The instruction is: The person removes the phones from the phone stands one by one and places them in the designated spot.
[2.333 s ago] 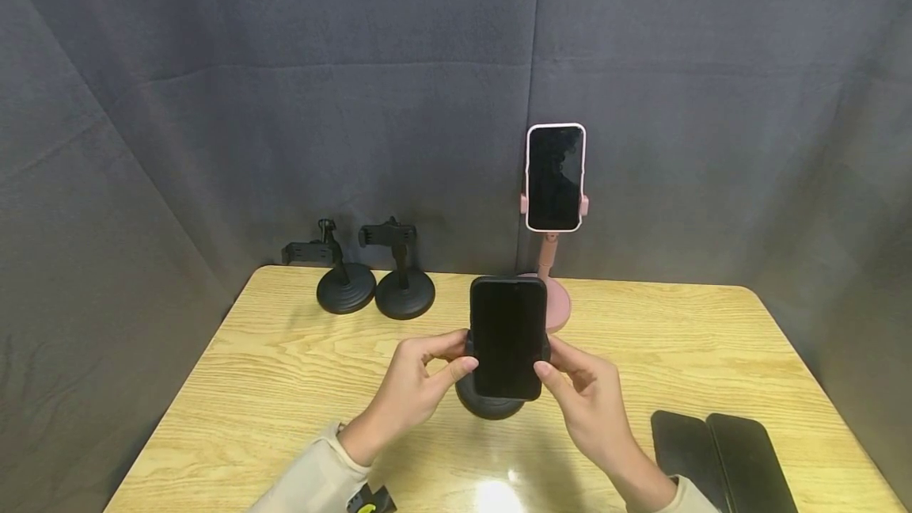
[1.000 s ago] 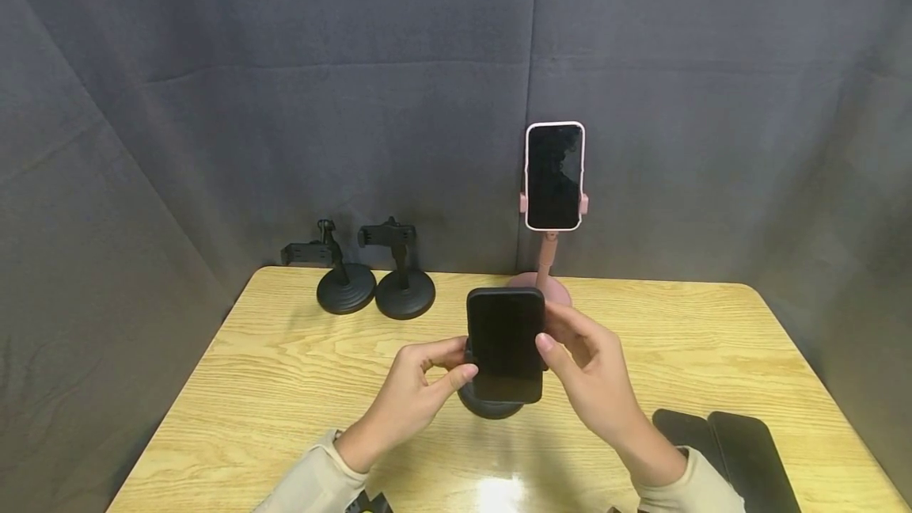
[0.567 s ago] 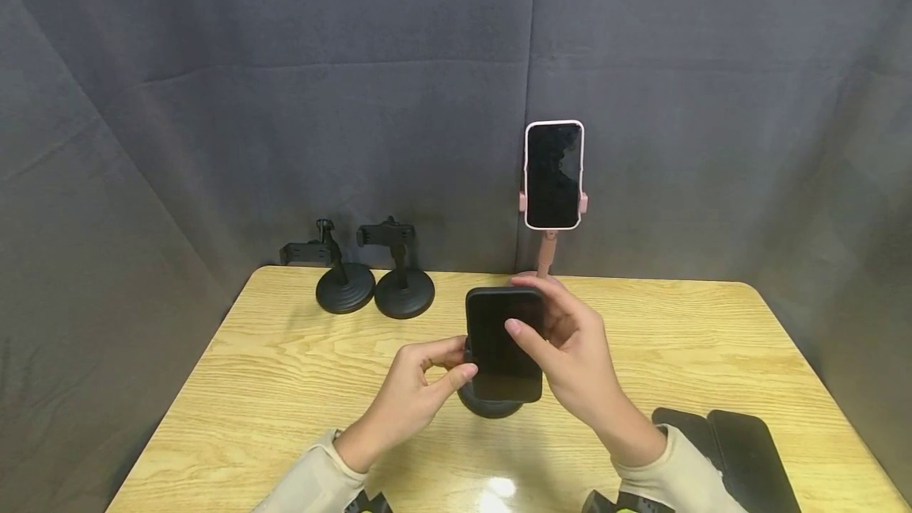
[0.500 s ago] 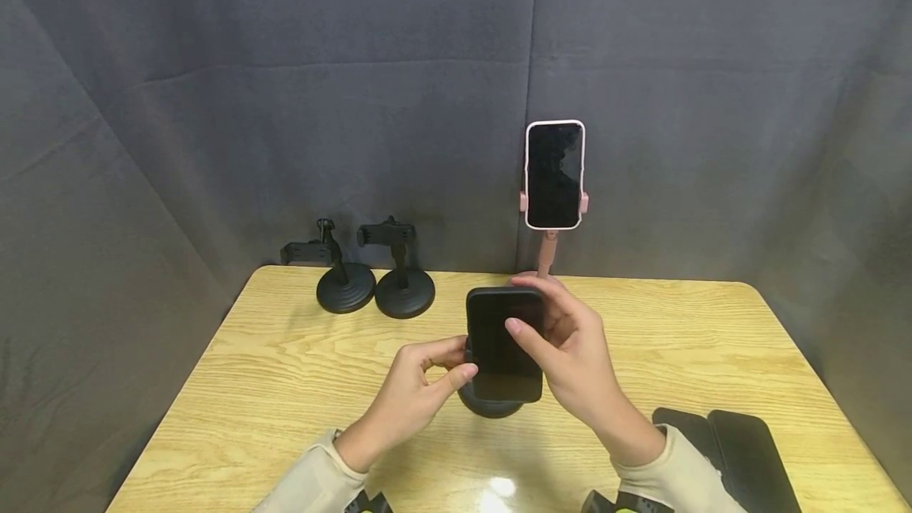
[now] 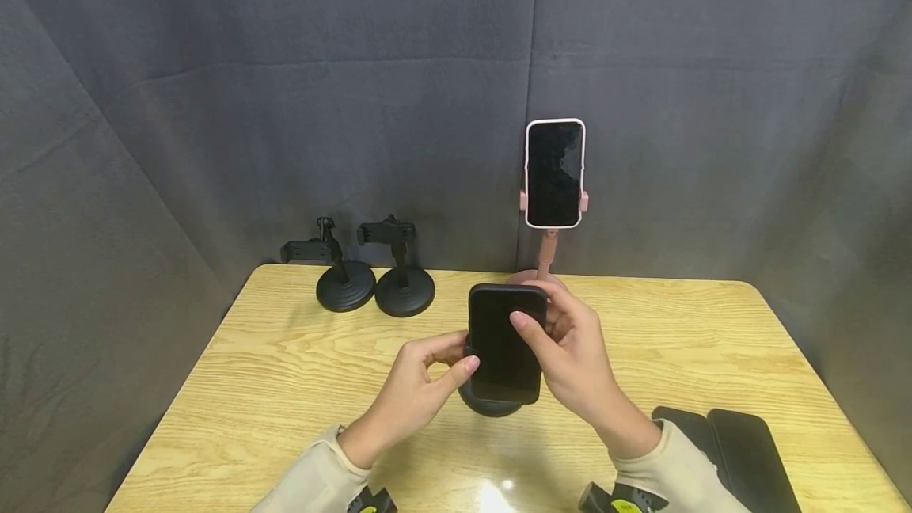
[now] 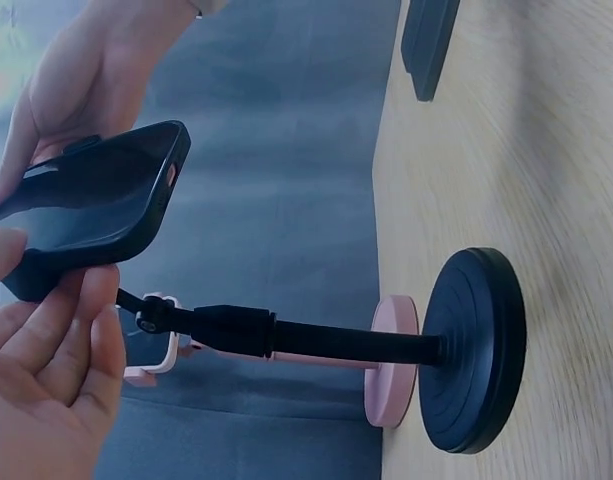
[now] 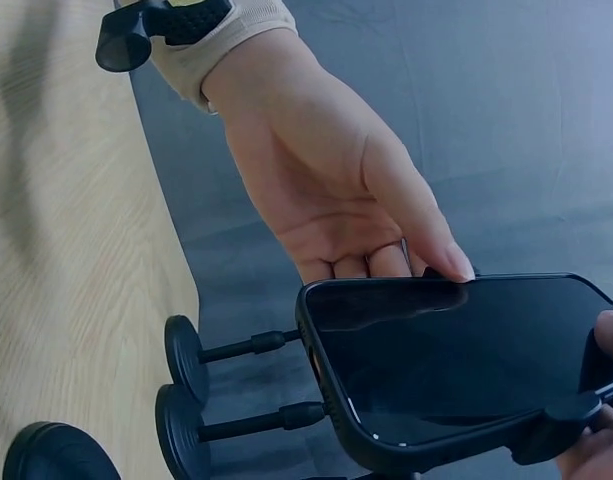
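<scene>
A black phone (image 5: 504, 343) sits screen-up in the clamp of a black phone stand (image 6: 356, 342), tilted back over the stand's round base (image 5: 492, 402). My left hand (image 5: 415, 386) pinches the phone's left edge at the clamp, thumb in front and fingers behind. In the left wrist view those fingers curl under the phone. My right hand (image 5: 580, 359) grips the upper right side, its thumb lying on the screen and the fingers partly hidden behind. The right wrist view shows a clamp arm (image 7: 558, 428) at the phone's lower edge.
Behind stands a pink stand (image 5: 547, 253) holding a white-rimmed phone (image 5: 555, 172). Two black stands without phones, one (image 5: 345, 285) beside another (image 5: 404, 290), are at the back left. Two dark phones, one (image 5: 687, 430) beside another (image 5: 751, 457), lie at the right on the wooden table (image 5: 249, 402).
My right hand has moved from the phone's lower right edge up to its upper right, thumb now on the screen. The phone's top has tipped back slightly. My left hand has stayed nearly in place.
</scene>
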### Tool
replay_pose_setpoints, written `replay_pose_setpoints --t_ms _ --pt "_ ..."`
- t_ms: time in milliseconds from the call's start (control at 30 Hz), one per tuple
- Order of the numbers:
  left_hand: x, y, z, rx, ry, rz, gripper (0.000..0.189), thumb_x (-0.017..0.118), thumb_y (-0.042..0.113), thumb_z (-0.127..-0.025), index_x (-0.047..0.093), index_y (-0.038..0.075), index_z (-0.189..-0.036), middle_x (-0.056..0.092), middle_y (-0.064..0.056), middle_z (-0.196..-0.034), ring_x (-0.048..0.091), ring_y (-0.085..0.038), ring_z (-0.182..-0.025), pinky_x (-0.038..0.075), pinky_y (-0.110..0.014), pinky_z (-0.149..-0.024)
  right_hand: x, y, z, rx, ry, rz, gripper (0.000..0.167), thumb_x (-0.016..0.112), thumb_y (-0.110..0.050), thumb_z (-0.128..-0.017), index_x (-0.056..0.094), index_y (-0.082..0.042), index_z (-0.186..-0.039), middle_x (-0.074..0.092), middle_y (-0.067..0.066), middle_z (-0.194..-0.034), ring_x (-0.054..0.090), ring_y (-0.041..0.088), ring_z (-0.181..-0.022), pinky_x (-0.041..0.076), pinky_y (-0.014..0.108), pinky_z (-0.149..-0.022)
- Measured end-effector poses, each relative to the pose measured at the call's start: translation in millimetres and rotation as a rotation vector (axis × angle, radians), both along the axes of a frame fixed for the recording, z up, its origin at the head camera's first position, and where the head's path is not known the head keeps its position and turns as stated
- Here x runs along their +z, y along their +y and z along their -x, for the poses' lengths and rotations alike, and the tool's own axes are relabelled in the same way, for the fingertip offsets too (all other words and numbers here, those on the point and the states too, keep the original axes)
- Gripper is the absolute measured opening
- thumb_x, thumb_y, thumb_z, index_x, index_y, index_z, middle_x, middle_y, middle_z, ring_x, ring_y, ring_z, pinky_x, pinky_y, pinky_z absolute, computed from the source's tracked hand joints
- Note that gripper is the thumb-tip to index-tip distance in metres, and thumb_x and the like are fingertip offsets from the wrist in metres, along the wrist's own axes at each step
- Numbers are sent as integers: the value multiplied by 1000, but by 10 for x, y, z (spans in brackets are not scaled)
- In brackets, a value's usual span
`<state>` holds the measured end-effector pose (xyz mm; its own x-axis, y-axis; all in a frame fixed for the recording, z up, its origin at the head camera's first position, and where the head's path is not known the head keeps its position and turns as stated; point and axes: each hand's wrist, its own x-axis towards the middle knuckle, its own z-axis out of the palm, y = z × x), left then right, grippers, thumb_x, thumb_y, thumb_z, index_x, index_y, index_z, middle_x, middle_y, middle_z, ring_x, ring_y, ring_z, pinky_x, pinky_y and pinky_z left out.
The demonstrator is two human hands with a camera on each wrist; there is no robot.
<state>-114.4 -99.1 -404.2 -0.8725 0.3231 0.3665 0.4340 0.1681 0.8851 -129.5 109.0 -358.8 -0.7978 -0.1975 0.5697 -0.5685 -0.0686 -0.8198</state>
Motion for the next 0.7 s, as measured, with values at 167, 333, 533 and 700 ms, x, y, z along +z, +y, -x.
replay_pose_setpoints --t_ms 167,333,533,700 --pt "0 43 7 -9 7 -35 32 64 12 -100 65 4 -131 78 -13 -108 75 -13 -98 58 -25 -91 -11 -2 6 -6 20 14 27 61 14 -93 60 11 -119 66 -5 -115 75 8 -89 64 28 -73" --pt "-6 74 17 30 49 -28 30 63 12 -100 67 4 -128 78 -12 -101 73 -9 -89 58 -23 -84 -24 -9 -1 -34 23 28 24 61 13 -93 59 11 -116 72 -10 -101 75 6 -87 64 25 -73" --pt "-10 115 15 78 131 4 24 63 10 -100 68 2 -122 76 -10 -94 66 -4 -80 56 -24 -75 -45 -14 -9 -47 9 57 22 62 15 -92 59 13 -113 74 -11 -95 75 5 -85 63 24 -71" --pt "-9 156 -3 112 163 41 18 61 12 -102 68 3 -116 75 -6 -87 67 -5 -79 56 -25 -75 -59 5 -3 -55 3 59 22 62 14 -92 59 13 -114 74 -11 -96 74 5 -85 63 24 -71"
